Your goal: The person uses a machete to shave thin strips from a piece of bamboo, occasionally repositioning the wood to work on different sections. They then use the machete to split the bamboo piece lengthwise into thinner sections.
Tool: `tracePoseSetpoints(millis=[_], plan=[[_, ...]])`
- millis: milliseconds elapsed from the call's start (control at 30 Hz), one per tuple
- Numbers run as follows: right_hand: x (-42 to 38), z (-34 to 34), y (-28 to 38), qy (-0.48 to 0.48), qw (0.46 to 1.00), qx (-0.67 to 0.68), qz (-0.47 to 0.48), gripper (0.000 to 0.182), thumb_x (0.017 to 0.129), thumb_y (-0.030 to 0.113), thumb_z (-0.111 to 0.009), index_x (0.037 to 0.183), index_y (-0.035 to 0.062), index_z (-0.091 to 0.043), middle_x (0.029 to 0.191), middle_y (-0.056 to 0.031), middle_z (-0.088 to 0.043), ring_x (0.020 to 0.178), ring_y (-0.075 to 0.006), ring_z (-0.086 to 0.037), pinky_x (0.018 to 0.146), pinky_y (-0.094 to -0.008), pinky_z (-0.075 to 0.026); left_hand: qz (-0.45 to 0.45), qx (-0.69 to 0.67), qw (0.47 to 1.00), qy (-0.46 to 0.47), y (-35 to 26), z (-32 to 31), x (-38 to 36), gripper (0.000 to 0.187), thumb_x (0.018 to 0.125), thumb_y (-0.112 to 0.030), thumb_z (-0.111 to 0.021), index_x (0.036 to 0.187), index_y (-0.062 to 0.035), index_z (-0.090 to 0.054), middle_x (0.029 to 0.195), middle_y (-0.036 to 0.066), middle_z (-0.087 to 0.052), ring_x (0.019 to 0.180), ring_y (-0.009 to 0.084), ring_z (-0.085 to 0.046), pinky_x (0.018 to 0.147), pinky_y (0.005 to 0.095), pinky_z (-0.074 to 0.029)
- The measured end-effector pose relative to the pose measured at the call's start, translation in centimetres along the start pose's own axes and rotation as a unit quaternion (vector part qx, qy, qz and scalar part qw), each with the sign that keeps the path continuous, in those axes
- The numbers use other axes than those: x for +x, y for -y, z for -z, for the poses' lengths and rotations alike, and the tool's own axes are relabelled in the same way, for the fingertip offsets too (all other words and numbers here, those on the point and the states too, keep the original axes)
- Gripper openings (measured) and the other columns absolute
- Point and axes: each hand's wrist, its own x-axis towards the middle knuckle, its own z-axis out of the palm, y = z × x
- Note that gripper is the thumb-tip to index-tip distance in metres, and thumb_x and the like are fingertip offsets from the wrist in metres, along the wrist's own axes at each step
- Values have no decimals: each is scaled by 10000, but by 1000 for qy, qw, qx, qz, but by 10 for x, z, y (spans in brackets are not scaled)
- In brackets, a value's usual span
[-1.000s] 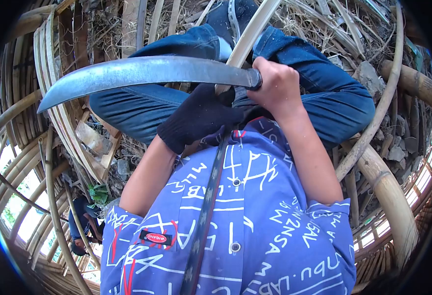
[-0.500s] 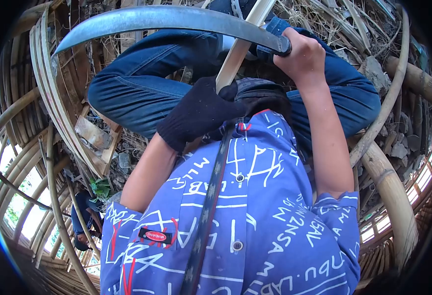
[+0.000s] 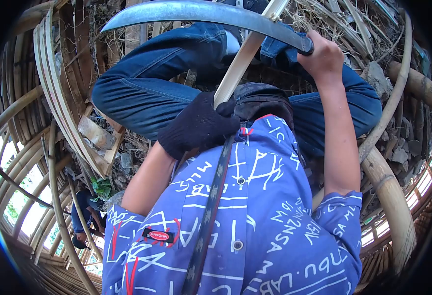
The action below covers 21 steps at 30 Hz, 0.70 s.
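Observation:
My left hand, in a black knitted glove, is closed round the lower end of a pale split bamboo strip in front of my waist. The strip slants up and right between my bent legs. My bare right hand grips a long curved machete by its handle, which the fingers mostly hide. Its blade lies across the strip near the top of the view, with the tip pointing left. A small curl of shaving shows where blade and strip meet.
Several long bamboo strips stand bundled at my left. Bamboo poles rise on the right. Rubble and dry shavings cover the ground. Another person is bent over beyond the bamboo at lower left.
My right hand and the machete have moved right and slightly down in the view, the blade sliding along near the strip's upper part. My left hand has shifted slightly down, still on the strip.

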Motion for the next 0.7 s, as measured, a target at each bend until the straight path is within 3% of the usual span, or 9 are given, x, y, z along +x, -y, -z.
tracePoseSetpoints(millis=[67,133,233,400,567,700], plan=[[2,3,-7,1,1000,-19,-21,237,630,207,-712,840,128,-635,740,-118,-673,722,-329,-665,650,-440,-540,23,20,1000,5,1,0,-5,403,663,-244,-779,831,26,-532,715,42,-537,645,78,-493,584,282,-436],[6,2,-23,11,997,-48,-67,199,668,221,-686,840,134,-634,728,-135,-667,727,-354,-662,657,-457,-535,-22,8,999,22,9,1,-11,294,708,-191,-715,679,-22,-476,593,9,-441,570,75,-394,521,291,-347],[7,4,-40,23,994,-83,-65,172,684,212,-657,838,140,-633,732,-154,-659,729,-376,-646,648,-479,-524,-72,32,997,19,31,-1,-6,333,699,-174,-717,653,-70,-404,573,-8,-394,555,79,-370,517,285,-328],[1,5,-38,10,996,-68,-51,142,699,199,-642,817,125,-620,714,-153,-659,710,-374,-654,650,-475,-529,-33,-19,998,42,32,3,-5,322,692,-146,-726,664,-91,-409,605,-35,-394,569,65,-362,513,273,-320],[-25,9,-6,25,994,49,-94,119,744,200,-621,808,101,-618,685,-176,-640,696,-388,-640,625,-495,-507,-29,-80,994,64,41,4,3,318,693,-143,-709,648,-96,-397,602,-34,-406,549,61,-379,505,261,-326],[-52,5,28,30,981,171,-83,90,697,138,-633,768,89,-607,666,-182,-621,670,-385,-628,599,-478,-502,-6,-160,986,46,32,8,8,258,718,-164,-717,689,-63,-481,623,-28,-456,563,51,-447,496,241,-363]])
